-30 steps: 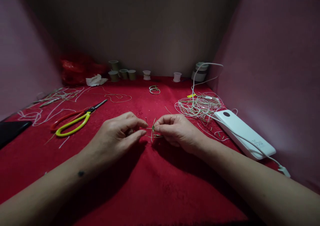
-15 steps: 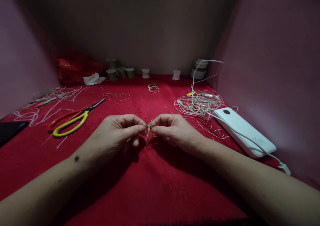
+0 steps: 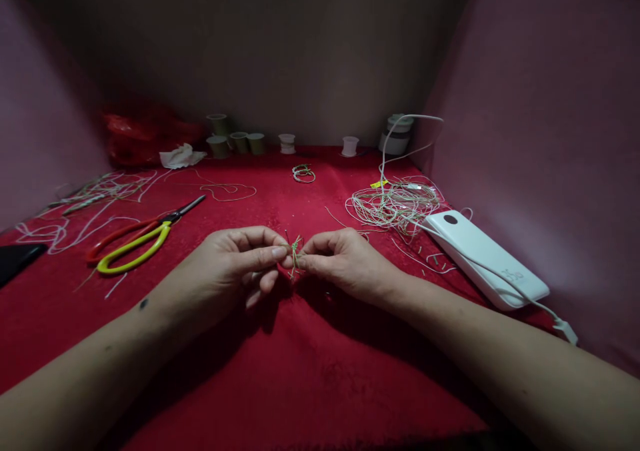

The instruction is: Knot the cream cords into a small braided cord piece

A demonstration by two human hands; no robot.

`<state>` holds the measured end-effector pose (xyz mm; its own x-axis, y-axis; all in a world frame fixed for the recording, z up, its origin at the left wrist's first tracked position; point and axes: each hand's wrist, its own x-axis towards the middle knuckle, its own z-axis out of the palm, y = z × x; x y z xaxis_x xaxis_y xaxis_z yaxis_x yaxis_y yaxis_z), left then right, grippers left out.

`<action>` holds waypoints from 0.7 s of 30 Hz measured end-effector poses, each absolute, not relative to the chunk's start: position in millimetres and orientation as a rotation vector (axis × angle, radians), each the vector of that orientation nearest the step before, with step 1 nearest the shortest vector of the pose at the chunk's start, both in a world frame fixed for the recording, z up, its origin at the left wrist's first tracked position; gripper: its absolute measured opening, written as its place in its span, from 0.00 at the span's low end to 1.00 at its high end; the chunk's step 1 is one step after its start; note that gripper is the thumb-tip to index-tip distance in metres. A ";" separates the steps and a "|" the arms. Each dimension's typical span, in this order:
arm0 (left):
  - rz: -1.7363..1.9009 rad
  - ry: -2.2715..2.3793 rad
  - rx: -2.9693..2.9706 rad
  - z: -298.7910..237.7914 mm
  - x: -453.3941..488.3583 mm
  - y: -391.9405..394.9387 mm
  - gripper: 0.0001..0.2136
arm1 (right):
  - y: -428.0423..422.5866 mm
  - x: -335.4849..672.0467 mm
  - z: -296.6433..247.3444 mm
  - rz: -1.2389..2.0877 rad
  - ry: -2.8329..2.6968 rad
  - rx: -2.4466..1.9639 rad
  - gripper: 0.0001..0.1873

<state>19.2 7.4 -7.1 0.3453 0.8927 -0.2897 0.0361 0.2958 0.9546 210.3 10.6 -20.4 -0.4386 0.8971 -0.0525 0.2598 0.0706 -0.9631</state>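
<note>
Both hands, left hand [image 3: 235,264] and right hand [image 3: 340,259], pinch the thread knot [image 3: 295,251] shut mid-cloth; bare red cloth [image 3: 320,371] nearside.

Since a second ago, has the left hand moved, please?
Yes: the left hand edged right, away from the scissors, meeting the right hand at the knotted thread.

Scissors [image 3: 135,241] left, power bank [image 3: 487,259] right

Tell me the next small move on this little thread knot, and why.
Probably ease the hands apart to draw it snug: the left hand and right hand both pinch the thread knot, close together, and its loose ends stick out. The scissors lie apart on the left, so trimming can wait.
</note>
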 end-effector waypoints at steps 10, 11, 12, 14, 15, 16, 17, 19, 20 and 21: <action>0.699 0.970 0.995 -10.3 24.0 7.0 0.05 | 10.3 209.9 -19.3 1.295 -1.759 -1.130 0.09; 0.709 0.955 0.986 -11.0 24.2 7.0 0.05 | 10.1 209.6 -19.5 1.267 -1.778 -1.135 0.09; 0.709 0.945 0.984 -11.8 24.1 7.1 0.06 | 9.9 209.3 -20.0 1.231 -1.798 -1.139 0.09; 0.689 0.946 1.004 -13.5 23.6 7.3 0.08 | 9.3 208.6 -21.3 1.151 -1.839 -1.137 0.10; 0.671 0.960 1.022 -14.3 23.3 7.3 0.09 | 9.0 208.3 -22.0 1.115 -1.858 -1.132 0.10; 0.651 0.978 1.042 -14.9 23.3 7.1 0.09 | 8.6 208.1 -22.6 1.084 -1.877 -1.125 0.09; 0.630 0.999 1.060 -15.2 23.4 6.8 0.10 | 8.1 207.9 -23.1 1.058 -1.894 -1.121 0.09; 0.595 1.034 1.073 -15.0 24.3 5.8 0.10 | 7.1 207.8 -23.5 1.016 -1.925 -1.130 0.09; 0.582 1.047 1.068 -14.6 25.0 5.3 0.10 | 6.6 207.8 -23.3 0.998 -1.937 -1.138 0.09; 0.576 1.058 1.063 -14.0 25.7 4.7 0.10 | 6.1 207.8 -23.0 0.984 -1.945 -1.145 0.09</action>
